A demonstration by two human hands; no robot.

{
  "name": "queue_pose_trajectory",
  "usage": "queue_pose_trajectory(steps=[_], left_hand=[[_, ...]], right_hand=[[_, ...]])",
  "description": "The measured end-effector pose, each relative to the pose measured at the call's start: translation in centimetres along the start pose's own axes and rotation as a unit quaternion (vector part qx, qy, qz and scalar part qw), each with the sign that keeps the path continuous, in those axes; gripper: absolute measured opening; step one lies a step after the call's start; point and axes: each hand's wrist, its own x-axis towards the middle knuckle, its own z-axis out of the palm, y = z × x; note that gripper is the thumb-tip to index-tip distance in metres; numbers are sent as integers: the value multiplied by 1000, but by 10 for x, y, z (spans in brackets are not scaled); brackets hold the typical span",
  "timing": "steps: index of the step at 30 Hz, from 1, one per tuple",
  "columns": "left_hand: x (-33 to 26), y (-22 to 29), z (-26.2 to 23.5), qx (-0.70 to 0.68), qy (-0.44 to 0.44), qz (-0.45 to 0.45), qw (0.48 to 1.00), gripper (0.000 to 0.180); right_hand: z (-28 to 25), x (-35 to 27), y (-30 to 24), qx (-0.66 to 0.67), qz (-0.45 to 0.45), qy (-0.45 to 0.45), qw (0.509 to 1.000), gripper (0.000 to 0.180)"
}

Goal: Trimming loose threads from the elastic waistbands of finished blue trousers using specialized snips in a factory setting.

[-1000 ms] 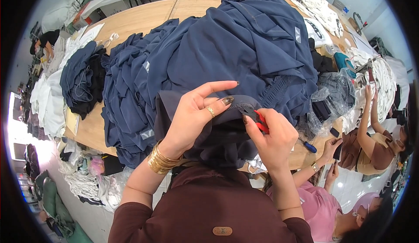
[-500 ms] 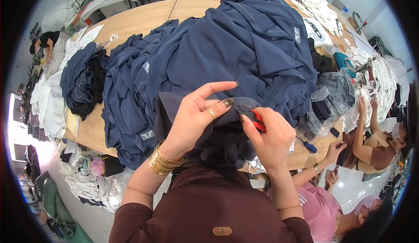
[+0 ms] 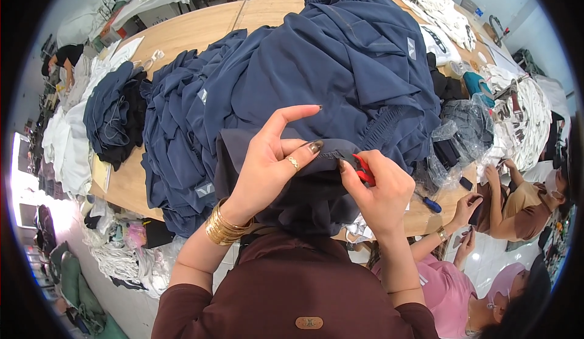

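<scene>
In the head view, the left hand (image 3: 267, 165) had its thumb and bent fingers pinched on the stitched edge of a dark slate-grey cloth garment (image 3: 310, 208), its index finger stretched out clear of the cloth. The right hand (image 3: 384, 181) was curled around small red-handled snips (image 3: 365, 173), their dark tip at that edge; whether the blades were apart could not be told. The garment hung before the person's chest, just in front of a heap of navy-blue fabric garments (image 3: 316, 65) on a pale wooden table (image 3: 204, 25).
</scene>
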Motion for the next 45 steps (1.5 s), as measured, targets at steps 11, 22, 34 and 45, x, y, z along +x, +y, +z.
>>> queue_pose_trajectory(steps=[11, 22, 34, 45], left_hand=[[0, 5, 0, 28, -22, 3, 999, 45], [6, 8, -16, 18, -21, 8, 1000, 33], [14, 6, -24, 134, -167, -40, 976, 22], [13, 10, -20, 193, -153, -11, 969, 24]], right_hand=[[2, 3, 3, -2, -39, -9, 999, 22], [0, 13, 44, 461, 252, -268, 808, 10], [-5, 15, 23, 532, 235, -227, 781, 4], [-8, -1, 11, 198, 102, -6, 975, 25]])
